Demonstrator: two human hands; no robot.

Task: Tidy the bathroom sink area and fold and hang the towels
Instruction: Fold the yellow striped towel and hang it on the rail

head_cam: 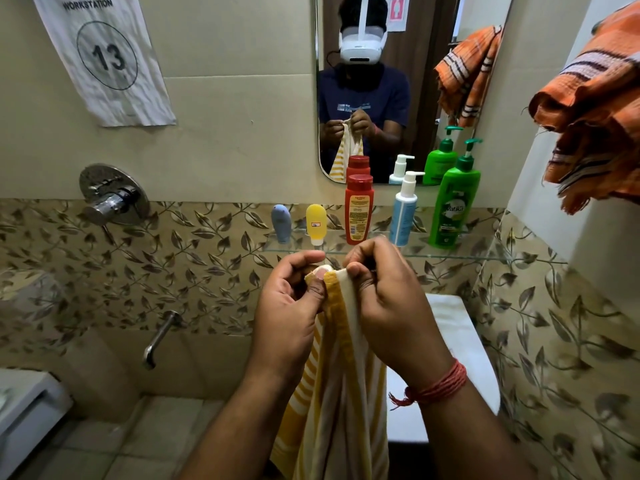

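Leaf-patterned tiles (194, 271) run across the bathroom wall in front of you, with plain beige tiles above them and a mirror (398, 98) over a glass shelf (450, 252). On that shelf stand, from left to right, a small blue tube (280, 224), a small yellow tube (316, 224), a red bottle (359, 209), a white-and-blue pump bottle (403, 211) and a green Vatika pump bottle (454, 199), all upright and set a little apart. A paper sign (104, 57) reading WORKSTATION 13 hangs at the upper left, and below it sit a chrome mixer valve (110, 195) and a spout (159, 339).

You hold a yellow-and-white striped towel (336, 393) up in front of you, just below the shelf. Your left hand (291, 306) pinches its top edge between thumb and curled fingers, and your right hand (381, 292), a red thread on its wrist, grips the same edge right beside it, so the two hands nearly touch. The cloth hangs straight down between your forearms in loose vertical folds. Behind it a white surface (457, 341) shows, probably the sink's edge, though most of it is hidden.

An orange striped towel (595, 109) hangs bunched at the upper right, well apart from your hands.
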